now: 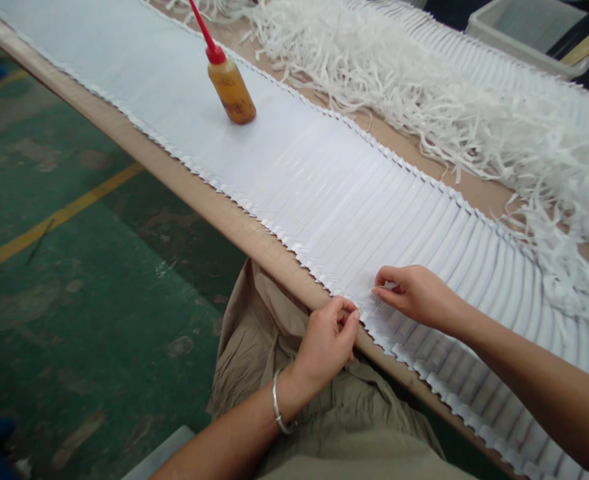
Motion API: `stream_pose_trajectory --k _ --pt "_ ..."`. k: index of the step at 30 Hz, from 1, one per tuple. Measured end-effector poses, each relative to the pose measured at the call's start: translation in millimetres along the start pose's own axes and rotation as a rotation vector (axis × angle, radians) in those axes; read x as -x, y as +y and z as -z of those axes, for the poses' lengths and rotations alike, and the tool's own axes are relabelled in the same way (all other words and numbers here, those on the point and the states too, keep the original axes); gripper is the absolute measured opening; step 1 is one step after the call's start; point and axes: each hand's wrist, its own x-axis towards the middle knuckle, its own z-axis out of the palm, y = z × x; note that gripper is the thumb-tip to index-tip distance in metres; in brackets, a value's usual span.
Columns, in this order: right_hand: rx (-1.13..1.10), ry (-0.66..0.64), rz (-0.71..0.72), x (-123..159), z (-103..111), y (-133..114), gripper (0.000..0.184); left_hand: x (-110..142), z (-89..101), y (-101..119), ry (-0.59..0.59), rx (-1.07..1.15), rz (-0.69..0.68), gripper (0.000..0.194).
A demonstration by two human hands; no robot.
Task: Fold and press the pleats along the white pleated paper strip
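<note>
The left hand [327,340] has its grip pinched together on the near, scalloped edge of the long band of overlapped white paper strips [294,180], right where that edge meets the front lip of the long wooden desk [184,183]. A silver bangle [278,407] circles the left wrist. Just beside it, the right hand [414,293] rests on top of the same band, thumb and forefinger closed on a single strip a little further in from the edge.

The band runs along the front of the desk from the far left corner to the near right, lying flat, its strips fanned like shingles. Well up the band stands a small amber plastic squeeze bottle with a red nozzle [230,87], tilted slightly. Behind the band, a loose heap of white paper shreds [424,87] covers the back of the desk, with a grey plastic bin [529,30] beyond it. Below the desk edge lies a green painted floor with a yellow line [59,217].
</note>
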Motion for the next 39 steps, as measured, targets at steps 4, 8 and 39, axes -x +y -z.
stream_pose_trajectory --k 4,8,39 --pt "0.041 -0.005 -0.014 -7 4 0 0.016 5 6.3 1 0.078 -0.392 -0.236 0.014" --pt "0.078 -0.011 -0.018 -12 6 1 0.016 5 8.3 0 0.093 -0.794 -0.465 0.024" --pt "0.12 0.178 -0.109 -56 86 81 0.016 -13 6.7 -4 0.11 -1.205 -0.585 0.044"
